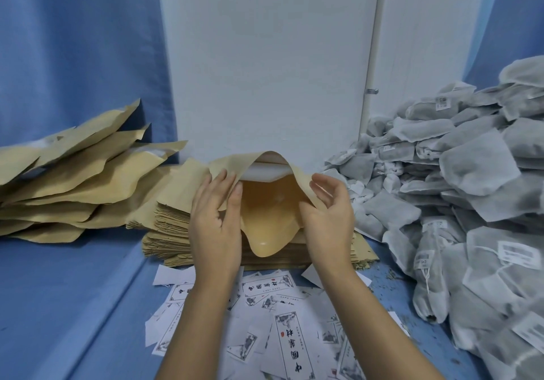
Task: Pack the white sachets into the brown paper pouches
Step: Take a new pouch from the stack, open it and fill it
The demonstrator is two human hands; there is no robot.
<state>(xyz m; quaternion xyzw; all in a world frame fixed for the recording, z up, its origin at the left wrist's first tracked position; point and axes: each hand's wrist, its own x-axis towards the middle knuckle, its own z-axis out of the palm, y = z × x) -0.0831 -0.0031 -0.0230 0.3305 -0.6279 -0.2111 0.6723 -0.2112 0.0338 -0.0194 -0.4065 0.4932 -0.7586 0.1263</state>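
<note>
- A brown pouch (265, 217) is held open above the middle of the bench (73, 291), its mouth turned toward the camera and its glossy tan inside shown.
- The pouch's left edge is pinched by the left hand (215, 223), with the fingers laid behind the flap and the thumb in front.
- The right edge is gripped by the right hand (329, 217), with the fingers curled over the paper and the thumb inside the mouth; the hands are kept apart by the spread opening.
- Something white is seen in the upper part of the mouth; whether it is a sachet cannot be told.
- A stack (167, 232) of flat pouches lies directly under the held one.
- Bulging pouches are heaped in a pile (73, 179) at the left.
- White sachets (471, 179) are heaped at the right, well apart from the hands.
- Printed labels (265, 306) are scattered on the bench under the forearms.
- A white panel (265, 70) stands behind, flanked by a blue curtain (73, 40).
</note>
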